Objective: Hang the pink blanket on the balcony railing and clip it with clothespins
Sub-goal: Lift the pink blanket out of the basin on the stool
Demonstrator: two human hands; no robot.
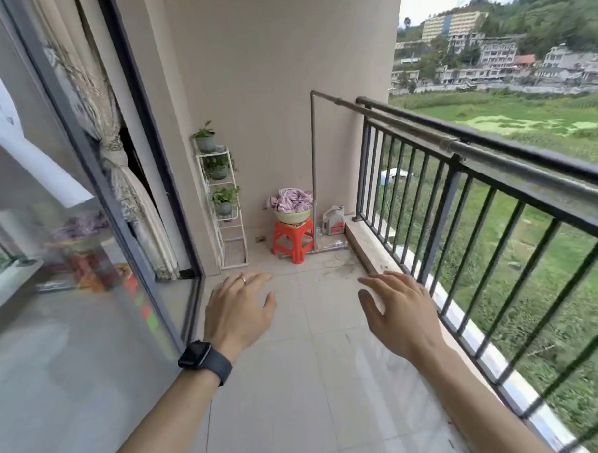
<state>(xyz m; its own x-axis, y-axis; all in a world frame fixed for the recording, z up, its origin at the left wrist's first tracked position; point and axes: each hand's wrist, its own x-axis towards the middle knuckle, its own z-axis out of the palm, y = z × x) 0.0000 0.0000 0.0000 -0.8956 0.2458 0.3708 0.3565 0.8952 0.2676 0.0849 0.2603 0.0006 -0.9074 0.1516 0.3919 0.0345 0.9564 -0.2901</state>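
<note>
A: status?
B: first step, not begun. both hands out front over the floor tiles, nothing held. left hand (pixel 239 307) fingers spread, nearly straight. right hand (pixel 397 307) the same, loosely splayed
A: blanket?
B: blanket (pixel 291 199) is in the far corner, well apart from the hands. it's bundled in a basin (pixel 293 215) on a red stool (pixel 293 238), by the end wall, near the end of the railing (pixel 493 152)
A: anything else in the basin?
B: only the blanket shows, heaped above the rim. can't tell what lies under it
A: pins?
B: none in view. could be under the cloth, can't say
A: other containers?
B: white rack (pixel 225 209) left of the stool holds three pots, a green plant in each. white jug (pixel 333 219) on the floor right of the stool, contents not visible
A: next move?
B: my read: walk to the corner, grip the bundle with both hands, lift it clear of the rim without tipping the basin off the stool. then shake it out and drape it over the top rail. pins need finding first
</note>
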